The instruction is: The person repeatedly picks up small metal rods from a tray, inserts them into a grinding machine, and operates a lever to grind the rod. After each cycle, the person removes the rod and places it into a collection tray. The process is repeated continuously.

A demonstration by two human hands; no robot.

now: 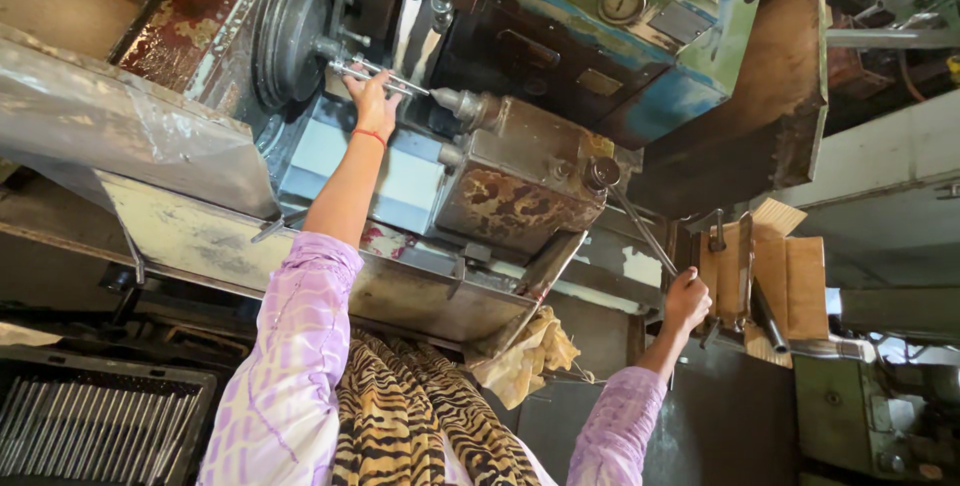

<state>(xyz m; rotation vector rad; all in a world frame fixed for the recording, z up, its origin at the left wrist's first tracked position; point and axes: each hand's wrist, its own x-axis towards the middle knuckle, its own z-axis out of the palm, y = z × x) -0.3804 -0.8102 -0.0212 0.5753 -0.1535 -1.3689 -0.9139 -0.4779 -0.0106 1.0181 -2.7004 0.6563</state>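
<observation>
Lathe [520, 176], worn, rust-stained. Left hand [372, 98], at 11 o'clock, grasps a steel rod [385, 76] set between chuck [290, 31] and centre [465, 104], likely steadying it. Right hand [686, 298], at 4 o'clock, clenched around the lever [640, 231]. Rag [525, 356] below the tray [440, 296].

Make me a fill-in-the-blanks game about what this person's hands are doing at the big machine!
1. The left hand holds a thin shiny metal ____ at the grey round chuck.
2. The right hand grips the long slim metal ____ of the rusty machine block.
3. The left wrist wears a thin ____ band.

Missing words: rod; lever; orange
</observation>
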